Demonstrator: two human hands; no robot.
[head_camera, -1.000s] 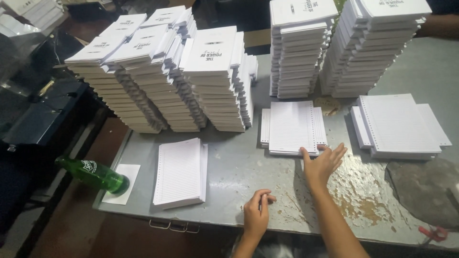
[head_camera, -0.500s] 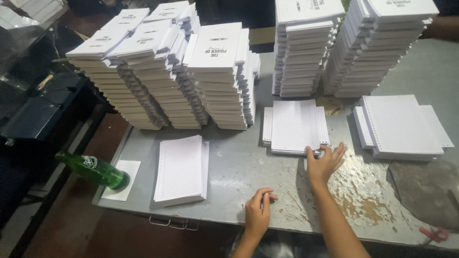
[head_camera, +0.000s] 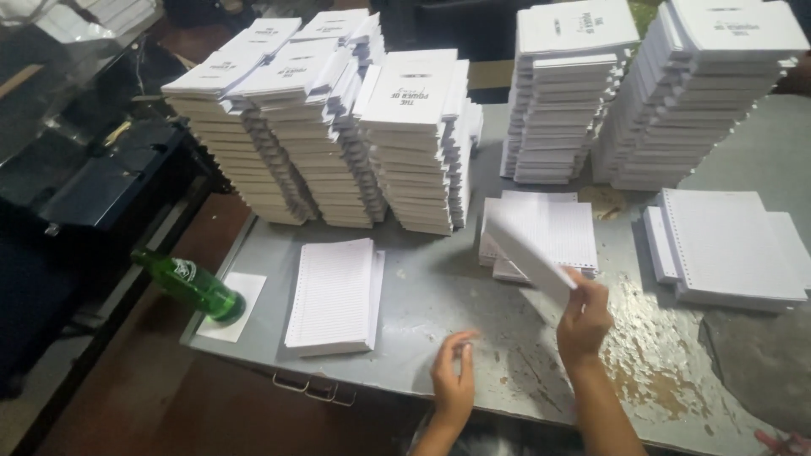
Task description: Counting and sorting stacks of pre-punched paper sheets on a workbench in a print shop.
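My right hand [head_camera: 583, 319] grips a thin bundle of white punched sheets [head_camera: 530, 256] and lifts it off the low middle pile of sheets [head_camera: 557, 226]. My left hand [head_camera: 454, 373] hovers over the grey table [head_camera: 439, 291] near its front edge, fingers held together and holding nothing. A separate low stack of lined sheets [head_camera: 334, 295] lies to the left of my left hand.
Tall stacks of white booklets [head_camera: 405, 139] crowd the back of the table, with two more [head_camera: 566, 93] at the back right. Another low pile of punched sheets [head_camera: 731, 245] lies at right. A green glass bottle [head_camera: 190, 285] stands tilted on a paper at the table's left corner.
My right hand went from resting flat at the middle pile's edge to lifting a thin bundle off it. My left hand rose slightly off the table.
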